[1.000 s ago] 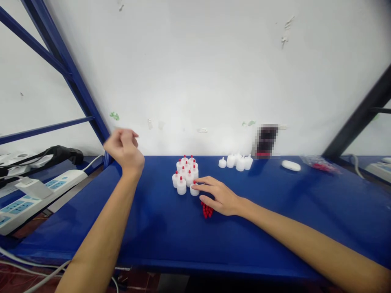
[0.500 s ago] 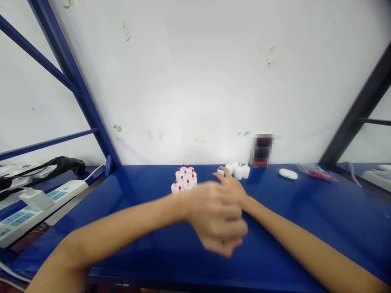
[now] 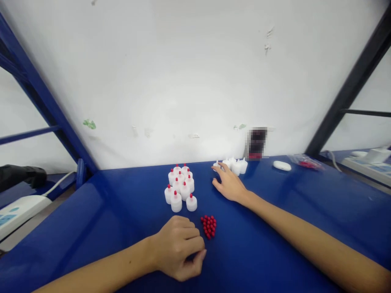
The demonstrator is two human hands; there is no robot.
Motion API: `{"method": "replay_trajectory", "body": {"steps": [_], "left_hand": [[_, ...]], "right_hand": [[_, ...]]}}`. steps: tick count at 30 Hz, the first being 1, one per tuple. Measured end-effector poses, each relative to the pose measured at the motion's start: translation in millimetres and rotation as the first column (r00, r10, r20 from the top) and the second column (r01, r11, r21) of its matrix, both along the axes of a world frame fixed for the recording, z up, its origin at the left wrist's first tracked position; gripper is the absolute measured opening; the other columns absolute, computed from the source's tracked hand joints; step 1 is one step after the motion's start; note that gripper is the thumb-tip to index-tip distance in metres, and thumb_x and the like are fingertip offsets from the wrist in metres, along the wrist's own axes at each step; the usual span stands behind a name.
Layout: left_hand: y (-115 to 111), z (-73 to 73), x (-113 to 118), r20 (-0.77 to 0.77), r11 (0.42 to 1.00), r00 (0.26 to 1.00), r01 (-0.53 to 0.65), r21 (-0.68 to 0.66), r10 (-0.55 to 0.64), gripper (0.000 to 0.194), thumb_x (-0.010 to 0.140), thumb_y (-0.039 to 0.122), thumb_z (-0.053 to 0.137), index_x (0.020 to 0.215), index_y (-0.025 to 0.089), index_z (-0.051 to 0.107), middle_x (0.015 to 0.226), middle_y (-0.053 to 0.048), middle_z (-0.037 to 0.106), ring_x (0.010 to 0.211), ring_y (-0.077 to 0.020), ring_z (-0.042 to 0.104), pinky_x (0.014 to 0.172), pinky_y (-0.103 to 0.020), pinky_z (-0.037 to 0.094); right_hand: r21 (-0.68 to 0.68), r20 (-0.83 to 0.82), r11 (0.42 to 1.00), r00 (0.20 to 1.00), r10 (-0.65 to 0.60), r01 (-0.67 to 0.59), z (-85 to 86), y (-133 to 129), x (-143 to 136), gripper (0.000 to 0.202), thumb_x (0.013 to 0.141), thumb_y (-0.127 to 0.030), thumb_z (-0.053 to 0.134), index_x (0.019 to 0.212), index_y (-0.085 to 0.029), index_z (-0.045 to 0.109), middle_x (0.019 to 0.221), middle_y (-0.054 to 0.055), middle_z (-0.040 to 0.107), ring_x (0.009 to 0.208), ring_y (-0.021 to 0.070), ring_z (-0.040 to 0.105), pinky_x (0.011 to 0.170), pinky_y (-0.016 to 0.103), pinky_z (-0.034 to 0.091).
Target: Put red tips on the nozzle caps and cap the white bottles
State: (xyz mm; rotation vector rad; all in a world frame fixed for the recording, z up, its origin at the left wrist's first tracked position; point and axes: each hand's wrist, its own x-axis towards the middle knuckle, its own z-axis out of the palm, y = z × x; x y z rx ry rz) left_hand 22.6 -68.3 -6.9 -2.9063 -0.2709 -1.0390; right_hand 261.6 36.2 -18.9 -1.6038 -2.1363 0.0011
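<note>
My left hand [image 3: 181, 249] is curled near the front of the blue table [image 3: 128, 211]; whether its fingers hold anything is hidden. Just beyond its fingertips lies a cluster of small red caps [image 3: 209, 226]. Farther back stand several white bottles with red tips [image 3: 184, 190]. My right hand [image 3: 229, 182] reaches to the back of the table, fingers apart, its fingertips at a white bottle [image 3: 216, 165]. Beside that bottle, near the wall, is a group of white bottles without red tips [image 3: 240, 166].
A white oval object [image 3: 282, 165] and a clear bag with red pieces [image 3: 306, 162] lie at the back right. A pixelated dark item [image 3: 257, 143] leans on the wall. Blue and dark frame posts flank the table; a power strip [image 3: 23, 211] is at left.
My left hand has moved left and down, and the red caps and front bottles now show. My right hand remains by the white bottles. The camera view has shifted.
</note>
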Motion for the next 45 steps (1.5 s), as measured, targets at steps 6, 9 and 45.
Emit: {"method": "replay_trajectory", "body": {"steps": [6, 9, 45], "left_hand": [[4.0, -2.1, 0.3, 0.009, 0.97, 0.986, -0.165, -0.179, 0.169, 0.021, 0.086, 0.013, 0.046, 0.066, 0.019, 0.051, 0.053, 0.003, 0.049, 0.045, -0.0102, 0.041, 0.047, -0.028, 0.03], [4.8, -1.7, 0.0, -0.025, 0.957, 0.978, -0.206, -0.207, 0.205, 0.02, 0.088, 0.015, 0.045, 0.07, 0.018, 0.055, 0.054, 0.003, 0.05, 0.045, -0.0101, 0.043, 0.047, -0.026, 0.031], [11.0, 6.1, -6.1, -0.181, 0.618, 0.943, -0.321, -0.717, 0.279, 0.024, 0.102, 0.036, 0.044, 0.098, 0.018, 0.06, 0.059, 0.006, 0.045, 0.051, -0.0082, 0.038, 0.054, -0.022, 0.029]], "right_hand": [[-0.067, 0.041, 0.997, 0.998, 0.043, -0.04, -1.5, 6.6, 3.3, 0.055, 0.095, -0.034, 0.047, 0.149, -0.019, 0.043, 0.156, 0.017, 0.036, 0.129, 0.0351, 0.052, 0.103, 0.049, 0.045], [-0.005, 0.006, 0.992, 0.992, 0.126, -0.126, -0.6, 1.8, 4.5, 0.048, 0.096, -0.032, 0.045, 0.142, -0.018, 0.051, 0.146, 0.015, 0.047, 0.119, 0.0296, 0.058, 0.099, 0.043, 0.049], [0.319, -0.32, 0.737, 0.664, 0.675, -0.596, 39.9, -64.7, -6.7, 0.014, 0.089, -0.008, 0.052, 0.085, -0.019, 0.061, 0.086, 0.004, 0.066, 0.082, 0.0172, 0.055, 0.079, 0.035, 0.044]]}}
